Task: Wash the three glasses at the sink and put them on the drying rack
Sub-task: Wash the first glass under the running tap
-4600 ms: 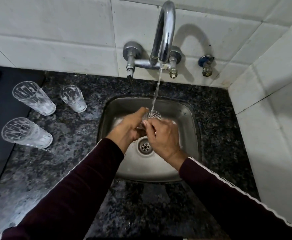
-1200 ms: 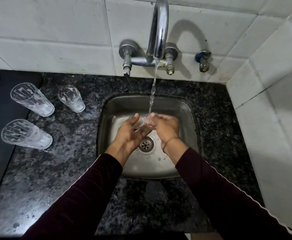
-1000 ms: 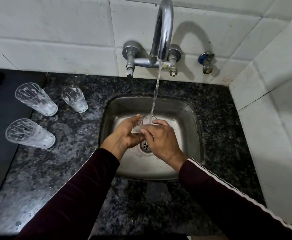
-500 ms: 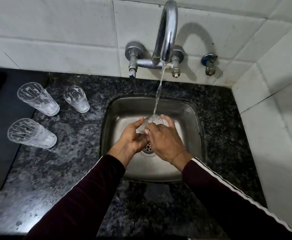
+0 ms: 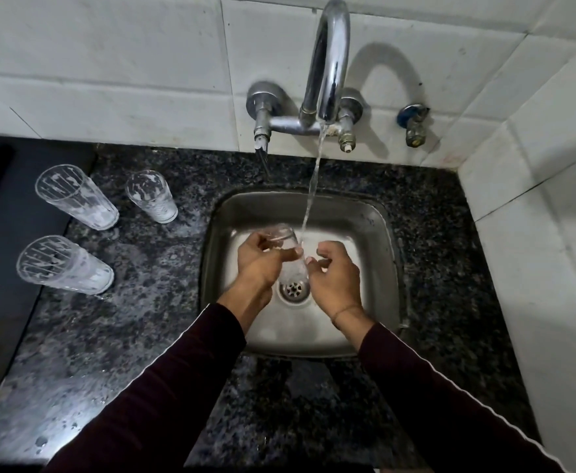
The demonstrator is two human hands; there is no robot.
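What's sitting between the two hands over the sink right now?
In the head view, the glass, gripped by the left hand, and the running water stream lie between it and the right hand.

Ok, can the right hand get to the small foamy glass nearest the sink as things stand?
Probably yes, but awkwardly. The right hand holds nothing, yet the small foamy glass stands on the counter left of the sink, beyond the left hand and its held glass.
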